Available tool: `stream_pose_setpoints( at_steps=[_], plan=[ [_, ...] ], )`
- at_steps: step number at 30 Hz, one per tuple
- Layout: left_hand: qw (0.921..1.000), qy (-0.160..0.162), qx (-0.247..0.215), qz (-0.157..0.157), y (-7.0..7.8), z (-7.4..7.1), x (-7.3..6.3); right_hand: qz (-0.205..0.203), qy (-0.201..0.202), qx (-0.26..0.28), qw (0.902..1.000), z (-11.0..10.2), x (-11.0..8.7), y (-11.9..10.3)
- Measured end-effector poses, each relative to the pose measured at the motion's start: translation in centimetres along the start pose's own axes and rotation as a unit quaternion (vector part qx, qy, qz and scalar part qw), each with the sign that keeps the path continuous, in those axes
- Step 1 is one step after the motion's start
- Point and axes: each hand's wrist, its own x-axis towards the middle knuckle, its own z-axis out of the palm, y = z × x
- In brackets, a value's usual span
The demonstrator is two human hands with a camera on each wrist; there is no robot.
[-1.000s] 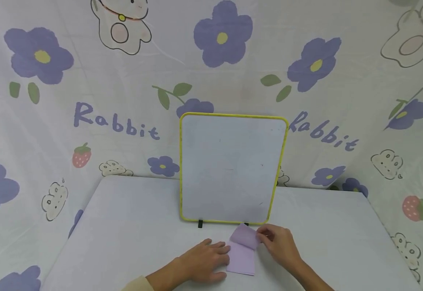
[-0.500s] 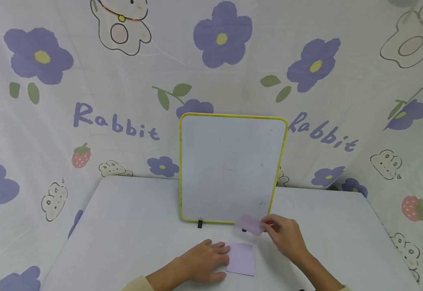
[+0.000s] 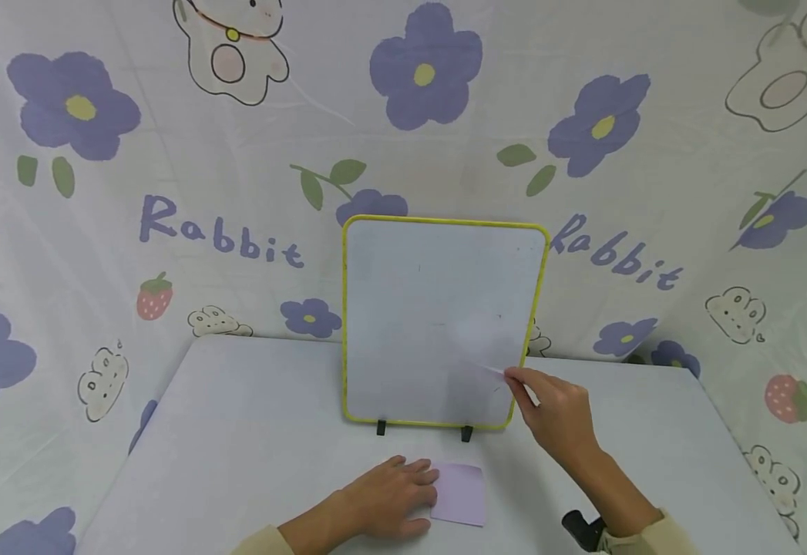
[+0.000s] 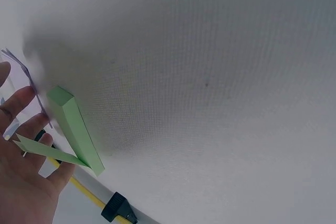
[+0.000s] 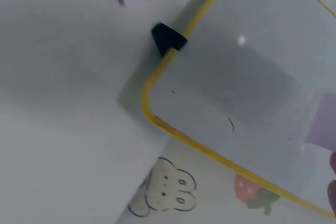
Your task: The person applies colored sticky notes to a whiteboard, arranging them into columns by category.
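My right hand (image 3: 559, 416) pinches a single light purple sticky note (image 3: 489, 368) at its edge, in front of the whiteboard (image 3: 431, 301). The note appears nearly edge-on in the head view; its purple face (image 5: 323, 121) shows in the right wrist view. On the table below the board lies a pad of purple sticky notes (image 3: 462, 495). My left hand (image 3: 392, 499) rests with spread fingers on the pad's left edge. In the left wrist view a green sticky-note pad (image 4: 77, 132) with one lifted sheet sits by the palm; the head view does not show it.
The whiteboard has a yellow frame and stands on two black feet (image 3: 467, 434) toward the back of the white table (image 3: 250, 432). Behind hangs a cloth (image 3: 237, 169) printed with flowers and rabbits. A black device (image 3: 581, 530) sits at my right wrist.
My right hand has peeled the top purple note away from the pad and lifted it up and forward, before the board's lower right. My left hand has stayed in place.
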Motion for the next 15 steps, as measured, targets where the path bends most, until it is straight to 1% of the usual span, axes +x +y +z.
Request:
stream_pose_setpoints(
  at_steps=[3,7,11,15],
  plan=[
    [1.0000,0.004,0.003,0.002,-0.1,0.2,0.0,-0.025,0.038,-0.015,0.9989,-0.3,1.4,0.3],
    [0.9999,0.008,0.008,0.005,-0.1,0.2,0.0,-0.065,0.071,-0.034,0.9948,-0.6,3.0,0.6],
    [1.0000,0.000,0.002,0.000,0.0,0.1,0.0,-0.095,0.089,-0.040,0.9907,-0.9,4.6,0.9],
    [0.9999,-0.010,-0.009,-0.006,0.0,0.0,0.0,-0.106,0.105,-0.040,0.9880,-1.1,6.2,1.1]
  ],
)
